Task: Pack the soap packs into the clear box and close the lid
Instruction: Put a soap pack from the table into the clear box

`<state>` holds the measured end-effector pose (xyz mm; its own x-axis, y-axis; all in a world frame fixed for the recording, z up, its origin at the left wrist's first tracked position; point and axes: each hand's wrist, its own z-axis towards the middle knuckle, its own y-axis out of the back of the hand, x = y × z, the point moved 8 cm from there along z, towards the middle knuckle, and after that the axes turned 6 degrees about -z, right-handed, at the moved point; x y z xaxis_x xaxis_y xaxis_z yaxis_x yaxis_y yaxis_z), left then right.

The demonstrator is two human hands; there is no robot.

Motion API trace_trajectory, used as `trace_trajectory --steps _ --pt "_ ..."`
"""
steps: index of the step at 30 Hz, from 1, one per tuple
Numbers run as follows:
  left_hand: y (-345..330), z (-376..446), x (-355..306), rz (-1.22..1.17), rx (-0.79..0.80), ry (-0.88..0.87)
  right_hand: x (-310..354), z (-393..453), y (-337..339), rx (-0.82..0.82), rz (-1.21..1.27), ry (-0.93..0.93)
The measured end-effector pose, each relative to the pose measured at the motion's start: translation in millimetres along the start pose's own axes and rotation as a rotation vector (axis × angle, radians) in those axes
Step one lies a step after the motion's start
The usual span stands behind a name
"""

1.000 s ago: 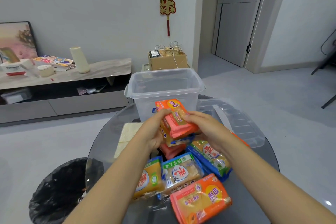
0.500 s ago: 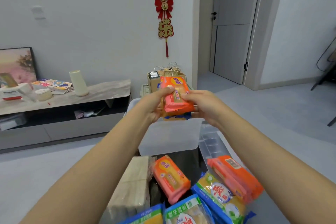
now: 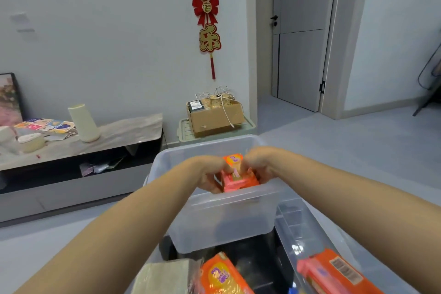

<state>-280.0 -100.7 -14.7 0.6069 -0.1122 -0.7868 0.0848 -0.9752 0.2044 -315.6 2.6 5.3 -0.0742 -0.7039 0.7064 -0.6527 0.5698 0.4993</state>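
The clear box stands open on the dark glass table in front of me. My left hand and my right hand both grip an orange and pink soap pack from either side, held inside the box's opening just below the rim. Another orange soap pack lies on the table before the box, and a further orange one rests at the lower right on the clear lid, which lies flat to the box's right. A pale wrapped block sits at the lower left.
The dark glass table carries everything near me. Beyond it, a cardboard box sits on a green crate by the wall. A low grey cabinet with a cream vase runs along the left. A grey door is at the back right.
Both hands have carried the orange and pink soap pack from above the pile forward and down into the box's opening. My view has lifted, so most of the pile has left the frame.
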Motion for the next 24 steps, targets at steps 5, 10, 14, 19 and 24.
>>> trace_trajectory --steps 5,10,14,19,24 --pt "-17.1 25.2 13.1 0.004 0.174 0.047 -8.2 21.9 -0.7 -0.020 -0.101 -0.099" --pt "-26.6 24.3 15.1 0.020 0.266 0.039 -6.0 21.9 0.4 -0.059 -0.079 -0.117" --pt "-33.7 18.3 12.6 -0.031 0.321 0.043 -4.5 14.2 5.7 -0.083 -0.029 -0.099" --pt "-31.4 6.1 6.0 0.092 0.269 0.056 -3.6 10.3 13.3 -0.154 0.195 -0.096" --pt "-16.4 -20.2 -10.1 0.200 0.086 -0.006 4.1 -9.8 17.4 -0.153 0.307 -0.024"
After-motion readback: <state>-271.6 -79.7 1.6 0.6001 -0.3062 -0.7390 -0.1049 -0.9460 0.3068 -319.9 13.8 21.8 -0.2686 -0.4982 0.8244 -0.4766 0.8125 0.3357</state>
